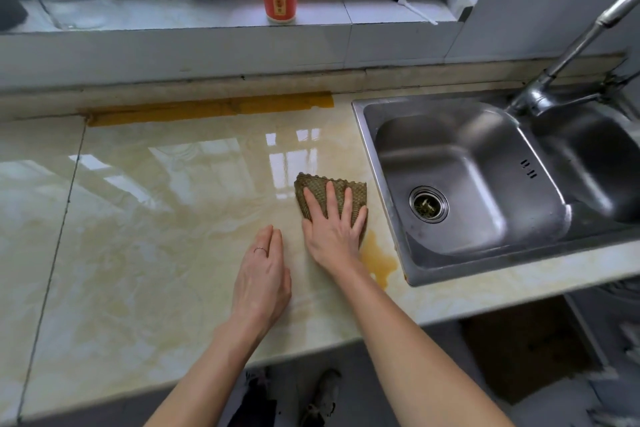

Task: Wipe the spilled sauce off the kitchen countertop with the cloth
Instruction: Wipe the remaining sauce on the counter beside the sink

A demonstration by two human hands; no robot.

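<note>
**Cloth (358,192) flat on the countertop (156,236), sauce (377,258) beside it**

The cloth is olive-green with a woven mesh texture and a scalloped far edge. It lies flat on the glossy, cream, marble-patterned countertop, and the right hand (332,236) is spread on top of it. The sauce is a thin, irregular orange-brown puddle that begins at the cloth's near right edge.

Both bare forearms reach forward; the right hand (334,229) lies flat, fingers spread, and the left hand (262,282) rests flat alongside.

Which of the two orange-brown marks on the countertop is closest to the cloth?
The small puddle by the front corner of the sink, beside the cloth under the right hand; the long strip lies back by the wall.
</note>
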